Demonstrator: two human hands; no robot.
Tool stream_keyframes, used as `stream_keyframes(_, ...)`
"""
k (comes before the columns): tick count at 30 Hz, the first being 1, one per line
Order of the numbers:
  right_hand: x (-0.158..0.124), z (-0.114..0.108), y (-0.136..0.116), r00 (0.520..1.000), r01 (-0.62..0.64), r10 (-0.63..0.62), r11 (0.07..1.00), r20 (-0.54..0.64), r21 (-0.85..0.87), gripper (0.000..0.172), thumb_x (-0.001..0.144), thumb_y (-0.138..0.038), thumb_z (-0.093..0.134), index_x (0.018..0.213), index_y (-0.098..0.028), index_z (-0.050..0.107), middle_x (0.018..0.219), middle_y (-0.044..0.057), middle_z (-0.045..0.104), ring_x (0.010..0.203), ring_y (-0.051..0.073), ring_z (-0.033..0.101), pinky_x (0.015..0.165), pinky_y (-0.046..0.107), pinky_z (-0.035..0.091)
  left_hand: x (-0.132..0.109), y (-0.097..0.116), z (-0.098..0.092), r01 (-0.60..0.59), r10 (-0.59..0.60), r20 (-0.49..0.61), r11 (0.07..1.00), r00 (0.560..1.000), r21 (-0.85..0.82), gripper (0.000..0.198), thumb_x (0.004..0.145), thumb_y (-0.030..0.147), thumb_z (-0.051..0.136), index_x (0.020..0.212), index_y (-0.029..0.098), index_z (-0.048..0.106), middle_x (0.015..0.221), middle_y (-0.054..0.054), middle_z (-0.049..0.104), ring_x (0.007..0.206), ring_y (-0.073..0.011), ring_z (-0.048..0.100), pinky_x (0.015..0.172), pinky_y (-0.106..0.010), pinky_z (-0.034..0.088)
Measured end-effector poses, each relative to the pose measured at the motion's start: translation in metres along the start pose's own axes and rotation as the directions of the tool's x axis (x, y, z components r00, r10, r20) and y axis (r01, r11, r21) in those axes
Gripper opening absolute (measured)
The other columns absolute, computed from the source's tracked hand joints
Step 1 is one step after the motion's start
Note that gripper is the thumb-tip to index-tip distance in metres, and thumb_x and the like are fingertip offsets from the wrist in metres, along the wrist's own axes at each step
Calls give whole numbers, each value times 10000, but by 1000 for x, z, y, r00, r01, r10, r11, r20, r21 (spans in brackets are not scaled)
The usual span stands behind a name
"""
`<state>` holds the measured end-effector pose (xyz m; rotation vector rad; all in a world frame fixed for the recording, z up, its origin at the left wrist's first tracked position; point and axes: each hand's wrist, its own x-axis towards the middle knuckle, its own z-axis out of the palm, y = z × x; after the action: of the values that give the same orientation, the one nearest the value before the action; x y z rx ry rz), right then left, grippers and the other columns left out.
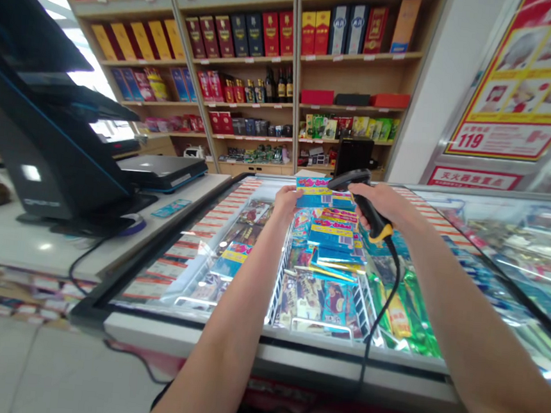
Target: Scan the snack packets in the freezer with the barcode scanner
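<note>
My left hand (pixel 287 201) pinches the left edge of a blue and yellow packet (pixel 312 195) with pink lettering, raised above the freezer. A black and yellow barcode scanner (pixel 375 223) is gripped in my right hand (pixel 376 201), its head (pixel 349 177) close to the packet's upper right. The scanner's cable (pixel 392 287) hangs down over the freezer's front edge. Below the hands, several similar blue packets (pixel 333 238) lie in a stack on the glass top. One more such packet (pixel 230 259) rests to the left, near my left forearm.
Under the glass of the chest freezer (pixel 167 338), wire baskets (pixel 275 290) hold wrapped goods. A checkout machine (pixel 53 148) and a flat scale (pixel 160 169) stand on the left counter. Shelves (pixel 249 63) of boxes and bottles line the back. A loose cable (pixel 74 269) hangs off the counter.
</note>
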<state>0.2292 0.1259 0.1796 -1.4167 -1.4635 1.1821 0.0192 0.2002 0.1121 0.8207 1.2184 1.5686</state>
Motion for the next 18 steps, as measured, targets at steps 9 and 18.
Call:
stream_keyframes(9,13,1,9,999,8,0,987,45,-158,422,915,-419,563,581,-161,557,463,97,617,336,156,551,347,223,446,3,1,-2,-8,8,13,1000,1000,-10,142,780,94,641,855,177,553,632,27,603,575,-97,580,632,-228,497)
stream_keyframes(18,17,9,11,998,33,-25,989,59,-147,398,905,-424,588,603,-170,536,457,73,604,339,151,551,367,227,461,8,2,-2,24,-24,-13,1000,1000,12,150,764,99,663,846,185,571,646,31,613,573,-100,589,647,-243,509)
